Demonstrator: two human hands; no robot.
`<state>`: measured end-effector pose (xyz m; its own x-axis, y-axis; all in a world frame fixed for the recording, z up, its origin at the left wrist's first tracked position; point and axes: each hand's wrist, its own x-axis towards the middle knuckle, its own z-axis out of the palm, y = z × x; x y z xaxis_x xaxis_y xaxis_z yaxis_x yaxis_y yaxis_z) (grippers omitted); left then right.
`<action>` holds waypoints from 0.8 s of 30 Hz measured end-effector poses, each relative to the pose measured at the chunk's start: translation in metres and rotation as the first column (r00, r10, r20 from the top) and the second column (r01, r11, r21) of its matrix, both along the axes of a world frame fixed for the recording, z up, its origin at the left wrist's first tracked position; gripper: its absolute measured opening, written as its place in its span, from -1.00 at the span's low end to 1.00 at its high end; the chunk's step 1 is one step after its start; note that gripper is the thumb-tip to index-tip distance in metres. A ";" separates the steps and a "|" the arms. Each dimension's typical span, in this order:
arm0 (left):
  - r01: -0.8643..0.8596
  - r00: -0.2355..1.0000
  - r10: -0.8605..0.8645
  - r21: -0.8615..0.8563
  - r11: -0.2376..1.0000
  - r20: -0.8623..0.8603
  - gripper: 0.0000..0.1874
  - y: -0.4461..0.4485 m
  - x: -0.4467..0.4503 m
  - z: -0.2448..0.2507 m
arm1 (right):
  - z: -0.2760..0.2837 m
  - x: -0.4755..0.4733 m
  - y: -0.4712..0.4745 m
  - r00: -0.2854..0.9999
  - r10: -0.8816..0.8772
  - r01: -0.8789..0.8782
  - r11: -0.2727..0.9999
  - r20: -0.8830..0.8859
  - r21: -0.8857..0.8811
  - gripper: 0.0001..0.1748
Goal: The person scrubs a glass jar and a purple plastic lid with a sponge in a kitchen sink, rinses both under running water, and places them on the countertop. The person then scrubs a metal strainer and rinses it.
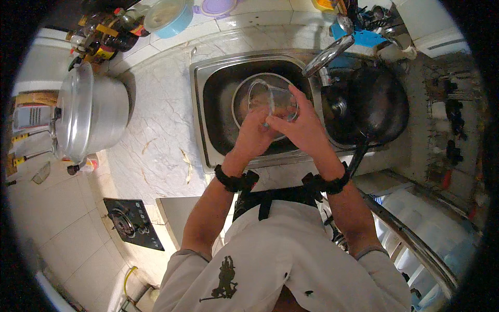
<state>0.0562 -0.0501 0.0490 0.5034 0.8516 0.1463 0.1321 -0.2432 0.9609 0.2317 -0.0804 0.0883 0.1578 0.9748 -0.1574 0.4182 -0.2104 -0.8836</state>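
Both my hands are over the left basin of a stainless steel sink (214,128). Between them is a clear tub-shaped container (275,91), tilted on its side with its round mouth to the left. My right hand (302,126) grips its right end, thumb on the near side and fingers around the far side. My left hand (255,132) touches the near side close to the mouth; its fingertips are partly hidden, so its exact hold is unclear. Below them, a round bowl (235,102) with a pale rim sits in the basin.
A chrome faucet (329,56) reaches over the sink's divider. In the right basin lies a dark wok (380,103), its handle pointing toward me. A large lidded aluminium pot (105,113) stands on the marble-patterned counter (160,117) at left. Bottles (124,33) and a blue tub (175,23) line the back.
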 end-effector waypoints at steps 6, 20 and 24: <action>-0.074 0.974 0.159 0.441 0.894 -0.160 -0.62 -0.012 -0.003 -0.003 | 0.013 -0.003 0.011 0.988 0.077 -0.089 0.993 -0.136 -0.080 0.17; -0.424 0.905 0.406 0.216 0.880 0.126 -0.89 -0.025 -0.016 0.017 | 0.041 -0.010 0.015 0.951 0.006 -0.056 0.987 -0.309 -0.153 -0.11; -0.062 0.686 0.437 -0.552 0.832 0.582 -0.86 -0.007 -0.027 0.009 | 0.049 -0.007 0.015 0.991 0.130 -0.130 0.991 -0.025 -0.009 -0.04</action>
